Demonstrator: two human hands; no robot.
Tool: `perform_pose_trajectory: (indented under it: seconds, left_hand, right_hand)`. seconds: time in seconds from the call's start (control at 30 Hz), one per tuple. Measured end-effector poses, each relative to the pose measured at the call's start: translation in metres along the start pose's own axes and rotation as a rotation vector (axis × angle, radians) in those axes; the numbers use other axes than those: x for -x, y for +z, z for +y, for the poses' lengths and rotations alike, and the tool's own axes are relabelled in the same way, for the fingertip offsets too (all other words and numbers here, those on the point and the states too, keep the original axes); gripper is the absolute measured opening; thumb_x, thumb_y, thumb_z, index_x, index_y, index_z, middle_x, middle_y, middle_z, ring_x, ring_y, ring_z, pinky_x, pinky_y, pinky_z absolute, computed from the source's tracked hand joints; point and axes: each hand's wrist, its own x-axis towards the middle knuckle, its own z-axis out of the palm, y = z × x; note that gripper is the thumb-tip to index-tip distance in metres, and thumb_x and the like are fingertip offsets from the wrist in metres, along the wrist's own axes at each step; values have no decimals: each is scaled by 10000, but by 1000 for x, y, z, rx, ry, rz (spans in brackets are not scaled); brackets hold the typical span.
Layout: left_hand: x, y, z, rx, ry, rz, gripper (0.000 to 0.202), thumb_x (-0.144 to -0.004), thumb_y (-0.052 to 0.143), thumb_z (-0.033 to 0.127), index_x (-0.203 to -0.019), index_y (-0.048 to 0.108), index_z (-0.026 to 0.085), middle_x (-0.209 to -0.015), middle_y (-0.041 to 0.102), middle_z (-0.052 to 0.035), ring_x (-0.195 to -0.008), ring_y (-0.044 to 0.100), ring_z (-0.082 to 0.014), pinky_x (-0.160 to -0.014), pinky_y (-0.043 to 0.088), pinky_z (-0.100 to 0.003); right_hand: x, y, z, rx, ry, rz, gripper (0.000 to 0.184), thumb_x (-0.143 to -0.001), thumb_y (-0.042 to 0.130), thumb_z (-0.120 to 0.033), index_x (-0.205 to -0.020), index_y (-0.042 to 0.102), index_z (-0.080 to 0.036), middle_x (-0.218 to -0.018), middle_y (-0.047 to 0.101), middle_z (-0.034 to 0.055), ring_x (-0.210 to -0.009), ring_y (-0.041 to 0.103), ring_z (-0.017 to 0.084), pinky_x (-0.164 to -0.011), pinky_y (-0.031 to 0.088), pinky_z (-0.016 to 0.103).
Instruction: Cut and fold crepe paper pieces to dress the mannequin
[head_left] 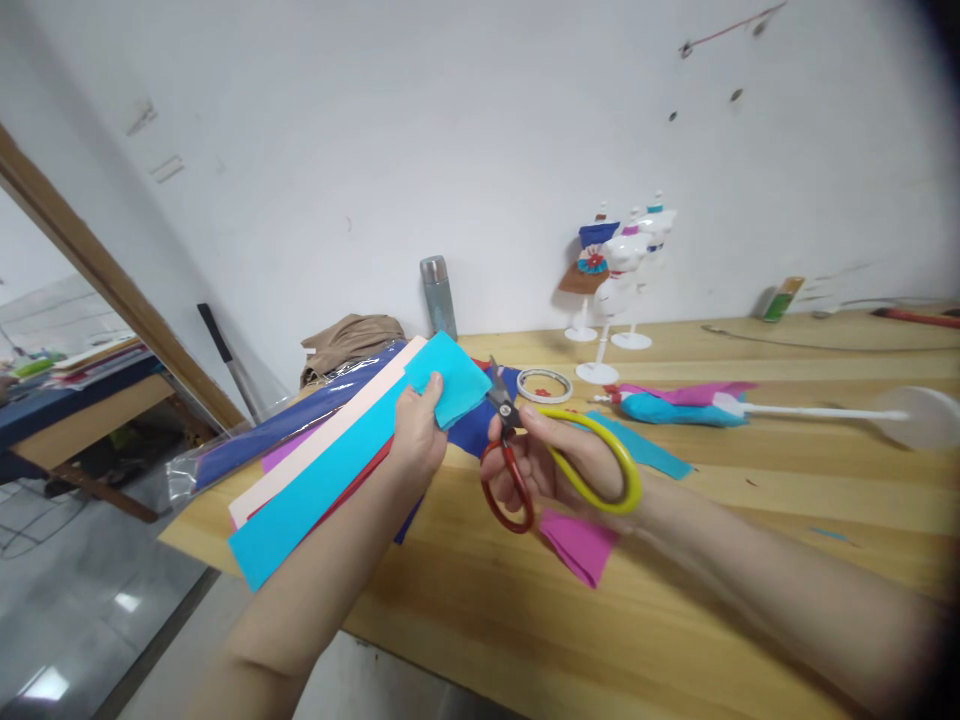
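Note:
My left hand (420,425) pinches a folded piece of bright blue crepe paper (459,378), thumb on top. In my right hand (551,455) is a pair of scissors (504,408) with one red and one yellow handle loop. Their blades are parted and meet the right edge of the folded paper. A long blue strip (322,480) runs down and left beneath my left hand, on top of a pale pink strip (300,448) and some red paper. Under my right hand lies a magenta paper piece (577,545).
White mini mannequins (622,270) on stands rise at the back, one wearing paper clothes. Another mannequin (675,405) lies at right. A tape roll (545,385), blue strip (645,445), thermos (438,297), brown cloth (351,342) and plastic-wrapped roll (277,432) share the wooden table (480,620).

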Motion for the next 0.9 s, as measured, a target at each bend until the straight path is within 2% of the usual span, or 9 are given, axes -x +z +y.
perform_pose_trajectory:
  seconds: [0.07, 0.23, 0.43, 0.67, 0.9]
  left_hand:
    - [0, 0, -1, -1, -2, -25, 288, -762, 850, 319, -962, 701, 175, -945, 784, -50, -922, 734, -220, -880, 580, -333]
    - [0, -1, -4, -17, -24, -100, 428, -695, 902, 388, -997, 723, 143, -972, 792, -87, -920, 733, -240, -917, 559, -361]
    - [2, 0, -6, -46, 48, -134, 523, -656, 927, 445, -1028, 729, 136, -1027, 795, -112, -1008, 735, -280, -968, 546, -399]
    - [11, 6, -4, -73, 140, -93, 566, -592, 953, 512, -964, 715, 158, -949, 805, -91, -932, 763, -284, -916, 580, -412]
    - [14, 9, -5, -76, 154, -94, 559, -608, 948, 489, -994, 721, 153, -1006, 806, -115, -1041, 750, -314, -954, 574, -431]
  right_hand:
    - [0, -2, 1, -88, 49, -19, 557, -639, 851, -680, -810, 625, -201, -717, 760, 79, -580, 715, 204, -595, 578, 316]
    - [-1, -5, 1, -131, 37, -62, 571, -622, 857, -695, -813, 632, -206, -685, 758, 62, -484, 684, 212, -503, 541, 318]
    - [-1, -4, -3, -139, 18, 10, 605, -561, 879, -708, -805, 643, -207, -684, 756, 55, -462, 673, 213, -469, 532, 319]
    - [-2, 0, -2, -62, 19, 165, 648, -496, 880, -734, -749, 623, -195, -609, 709, 37, -516, 680, 176, -545, 560, 275]
    - [-2, 3, -5, 63, -72, 193, 613, -535, 840, -708, -756, 586, -196, -490, 607, -17, -406, 593, 135, -437, 451, 217]
